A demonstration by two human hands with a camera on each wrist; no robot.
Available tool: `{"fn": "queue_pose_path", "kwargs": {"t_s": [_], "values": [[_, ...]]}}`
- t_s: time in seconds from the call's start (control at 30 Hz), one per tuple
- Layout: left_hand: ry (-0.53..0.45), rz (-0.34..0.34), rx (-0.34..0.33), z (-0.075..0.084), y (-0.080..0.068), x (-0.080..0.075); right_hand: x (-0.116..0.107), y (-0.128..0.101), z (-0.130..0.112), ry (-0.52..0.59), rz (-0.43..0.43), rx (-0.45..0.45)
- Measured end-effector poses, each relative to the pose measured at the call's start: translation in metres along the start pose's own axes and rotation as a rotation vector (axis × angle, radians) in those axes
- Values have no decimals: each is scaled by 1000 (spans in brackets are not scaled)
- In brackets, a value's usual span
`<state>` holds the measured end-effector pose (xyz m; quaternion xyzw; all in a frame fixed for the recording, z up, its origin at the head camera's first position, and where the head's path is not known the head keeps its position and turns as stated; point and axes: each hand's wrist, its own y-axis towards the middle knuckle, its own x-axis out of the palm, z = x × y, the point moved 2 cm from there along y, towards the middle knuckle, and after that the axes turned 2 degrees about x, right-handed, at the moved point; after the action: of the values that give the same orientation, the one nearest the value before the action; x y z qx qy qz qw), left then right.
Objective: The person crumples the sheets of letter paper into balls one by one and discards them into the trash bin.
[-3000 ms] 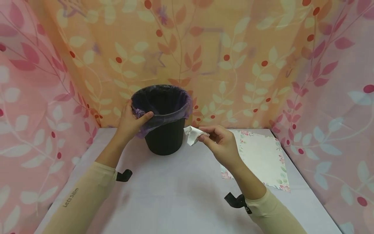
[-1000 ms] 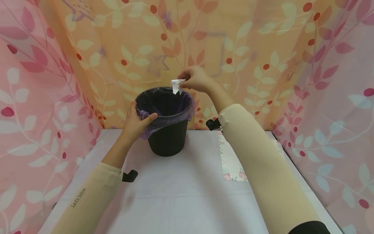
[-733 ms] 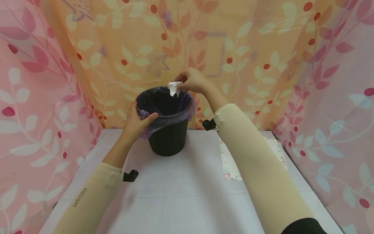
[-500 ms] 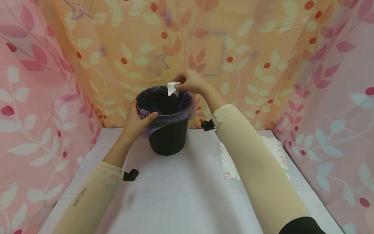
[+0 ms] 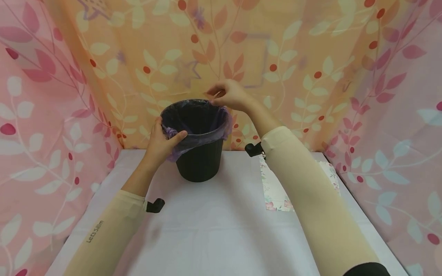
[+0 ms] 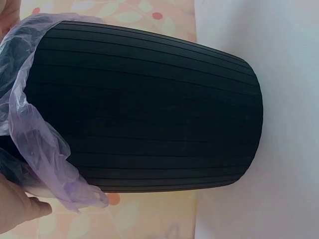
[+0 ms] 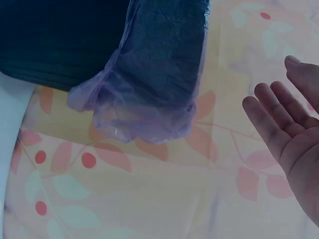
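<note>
A black ribbed bin [image 5: 199,163] stands at the back of the table, lined with a purple plastic bag [image 6: 42,139] that folds over its rim. My left hand [image 5: 160,143] grips the rim at its left side, with the thumb over the outer face of the bag. Above the far right of the rim is my right hand [image 5: 232,96], holding nothing. The right wrist view shows this hand [image 7: 299,134] with its fingers extended, apart from the bag. No paper shows between its fingers, and the bottom of the bin is hidden.
A floral-bordered sheet [image 5: 276,188] lies on the right of the white table [image 5: 207,237], partly covered by my right sleeve [image 5: 310,191]. Patterned curtains [image 5: 138,46] enclose the back and both sides.
My right hand has come from the table's right over the bin and let go of a crumpled white paper, which is now out of sight. The left hand keeps its grip.
</note>
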<state>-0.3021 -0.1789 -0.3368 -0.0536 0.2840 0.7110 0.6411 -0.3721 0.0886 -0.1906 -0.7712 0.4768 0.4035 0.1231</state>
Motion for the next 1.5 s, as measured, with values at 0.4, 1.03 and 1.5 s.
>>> {"fn": "queue_pose_path", "kwargs": {"t_s": [0.4, 1.03, 1.5], "values": [[-30, 27, 31, 0, 2, -3, -9, -68, -10, -16, 46, -109], [-72, 43, 79, -4, -6, -10, -16, -147, 19, -25, 118, -171], [15, 319, 542, 27, -51, 1, -26, -188, 63, -33, 189, -44]]}}
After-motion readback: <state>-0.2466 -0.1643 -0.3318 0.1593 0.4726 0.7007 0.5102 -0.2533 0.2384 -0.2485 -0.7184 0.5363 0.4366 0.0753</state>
